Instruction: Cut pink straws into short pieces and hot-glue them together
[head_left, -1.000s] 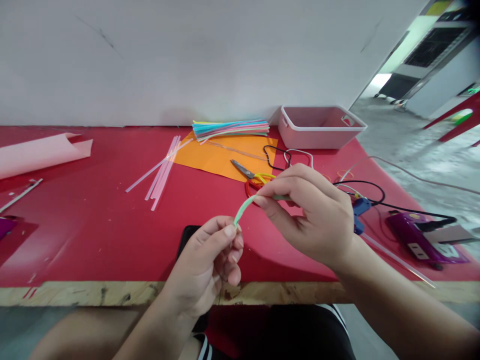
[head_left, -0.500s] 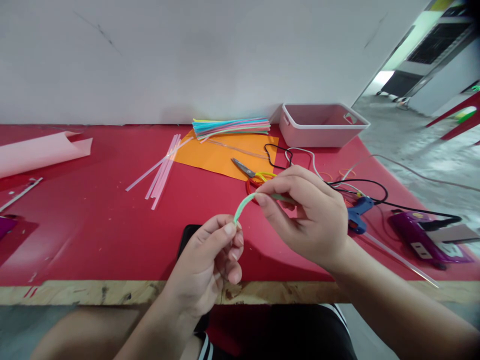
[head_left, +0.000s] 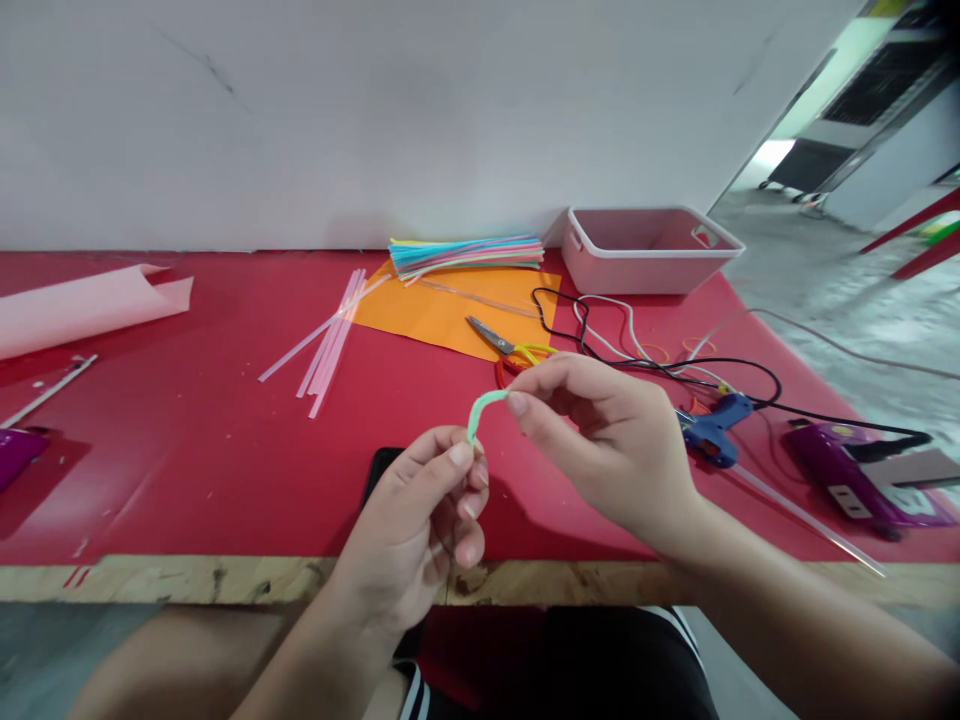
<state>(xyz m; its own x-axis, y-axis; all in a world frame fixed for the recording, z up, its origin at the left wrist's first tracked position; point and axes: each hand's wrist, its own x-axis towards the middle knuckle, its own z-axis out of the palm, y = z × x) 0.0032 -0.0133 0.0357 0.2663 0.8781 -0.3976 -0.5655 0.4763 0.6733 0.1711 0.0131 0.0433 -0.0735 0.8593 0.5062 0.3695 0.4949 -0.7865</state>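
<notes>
Together, the left hand (head_left: 420,515) and right hand (head_left: 619,450) hold a green pipe cleaner (head_left: 475,413) above the red table (head_left: 187,430). The left thumb and forefinger pinch its lower end; the right thumb and forefinger nip it higher up, tips closed on it. It curves between them, nearer the person than the scissors (head_left: 508,348), while a blue glue gun (head_left: 712,432) lies beyond the right wrist.

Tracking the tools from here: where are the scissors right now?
In the head view, the red-and-yellow-handled scissors lie slightly right of centre, partly on the orange sheet and just beyond the right hand.
</notes>
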